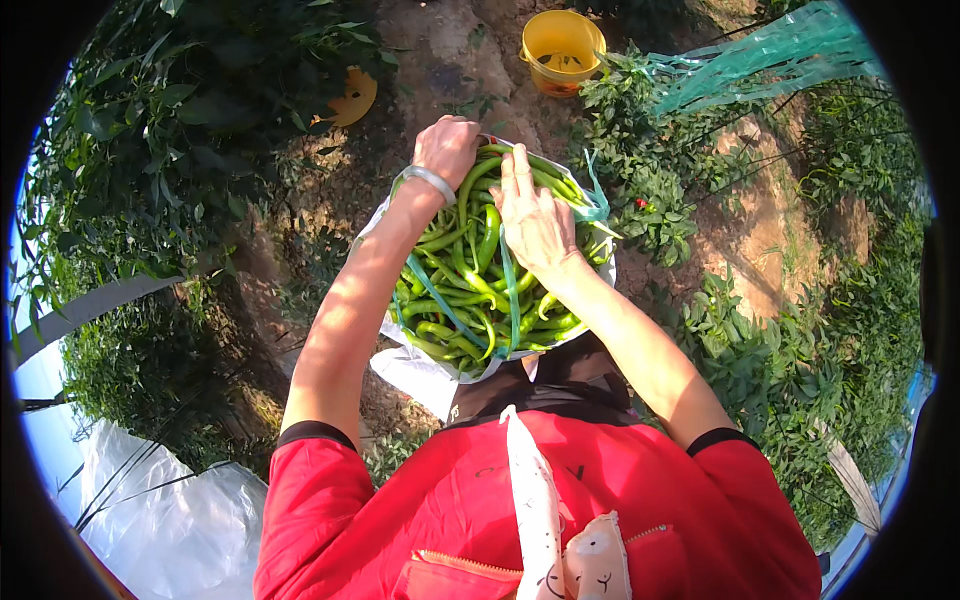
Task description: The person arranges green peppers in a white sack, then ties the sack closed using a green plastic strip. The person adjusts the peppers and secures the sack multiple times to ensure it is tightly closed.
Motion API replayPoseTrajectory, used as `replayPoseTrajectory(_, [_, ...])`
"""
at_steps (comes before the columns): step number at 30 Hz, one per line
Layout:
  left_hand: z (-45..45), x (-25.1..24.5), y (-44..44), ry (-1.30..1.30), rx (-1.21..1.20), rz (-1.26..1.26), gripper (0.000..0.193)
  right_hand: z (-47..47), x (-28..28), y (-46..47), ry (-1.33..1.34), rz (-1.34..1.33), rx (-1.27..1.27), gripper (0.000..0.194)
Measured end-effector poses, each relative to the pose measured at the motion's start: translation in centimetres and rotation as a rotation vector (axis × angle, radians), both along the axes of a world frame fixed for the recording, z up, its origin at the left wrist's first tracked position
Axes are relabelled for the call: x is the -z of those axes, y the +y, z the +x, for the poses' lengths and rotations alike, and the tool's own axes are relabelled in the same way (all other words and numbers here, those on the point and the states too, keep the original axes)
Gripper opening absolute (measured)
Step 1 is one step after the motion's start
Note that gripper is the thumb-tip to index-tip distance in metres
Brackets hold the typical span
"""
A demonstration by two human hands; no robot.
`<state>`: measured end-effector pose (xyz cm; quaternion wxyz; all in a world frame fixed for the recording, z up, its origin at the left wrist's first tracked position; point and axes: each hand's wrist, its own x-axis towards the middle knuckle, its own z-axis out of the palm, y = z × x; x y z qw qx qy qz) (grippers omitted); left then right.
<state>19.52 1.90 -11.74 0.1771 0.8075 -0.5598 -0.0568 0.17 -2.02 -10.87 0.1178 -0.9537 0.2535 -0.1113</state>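
A white woven sack (420,375), its mouth wide, stands upright before my body and is heaped with long green chili peppers (454,300). At the sack's far left rim my left hand (448,150) is curled closed and seems to grip the edge; its fingertips are hidden. Flat on top of the peppers lies my right hand (536,214), palm down, with its fingers stretched towards the far rim. Green plastic strips (512,300) run across the peppers, and another strip (596,202) hangs over the right rim.
A yellow bucket (556,77) stands on the dirt path ahead. Leafy pepper plants (150,165) crowd the left, and more plants (645,180) line the right. Green plastic strands (772,56) hang at upper right. Clear plastic sheeting (172,517) lies at lower left.
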Motion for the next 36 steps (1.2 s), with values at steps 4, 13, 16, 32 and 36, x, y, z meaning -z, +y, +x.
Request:
replayPoseTrajectory(4, [-0.1, -0.4, -0.4, 0.025, -0.003, 0.04, 0.012, -1.1, 0.0, 1.4, 0.019, -0.092, -0.031, 0.051])
replayPoseTrajectory(13, [-0.5, 0.7, -2.3, -0.043, 0.305, -0.167, 0.007, -1.8, 0.1, 0.6, 0.113, -0.051, -0.061, 0.05])
replayPoseTrajectory(16, [-1.9, 0.9, -0.2, -0.058, 0.313, -0.306, 0.008, -2.2, 0.2, 0.8, 0.117, 0.0, -0.08, 0.051])
replayPoseTrajectory(32, [-6.6, -0.3, 6.8, 0.089, 0.256, -0.196, 0.038, -5.8, 0.8, 5.2, 0.07, 0.101, -0.137, 0.049])
replayPoseTrajectory(36, [-6.5, -0.8, 5.7, 0.119, 0.276, -0.183, 0.037, -6.0, 0.4, 4.5, 0.084, 0.12, -0.17, 0.048])
